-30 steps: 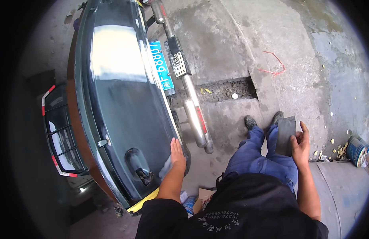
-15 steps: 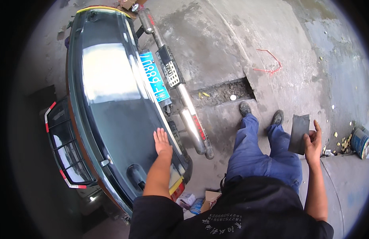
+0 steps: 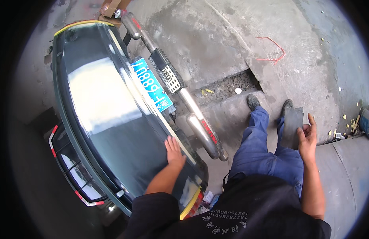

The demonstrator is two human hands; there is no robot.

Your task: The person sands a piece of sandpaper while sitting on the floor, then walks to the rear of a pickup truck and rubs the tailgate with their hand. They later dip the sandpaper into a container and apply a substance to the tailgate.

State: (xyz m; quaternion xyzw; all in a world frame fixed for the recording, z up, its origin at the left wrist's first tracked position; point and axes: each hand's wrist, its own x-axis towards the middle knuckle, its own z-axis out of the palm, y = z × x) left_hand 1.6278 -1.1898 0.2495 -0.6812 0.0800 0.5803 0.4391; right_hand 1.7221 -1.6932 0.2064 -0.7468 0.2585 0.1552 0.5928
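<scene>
My left hand lies flat, fingers stretched out, on the dark painted tailgate of a vehicle, close to its near right edge. A large whitish patch covers part of the same panel, farther up. In my right hand is a dark grey rectangular sheet that looks like sandpaper, pinched along its right edge with one finger pointing up. It is held above my legs, away from the vehicle, and overlaps one of my shoes.
A metal tube bumper runs along the tailgate beside a blue licence plate. Yellow masking tape edges the panel's far end. A shallow broken trench lies ahead of my feet. A blue bucket stands at the right.
The view has shifted, so the vehicle appears turned and lower. My right hand has brought the sandpaper leftward over my legs. The left hand stays flat on the tailgate.
</scene>
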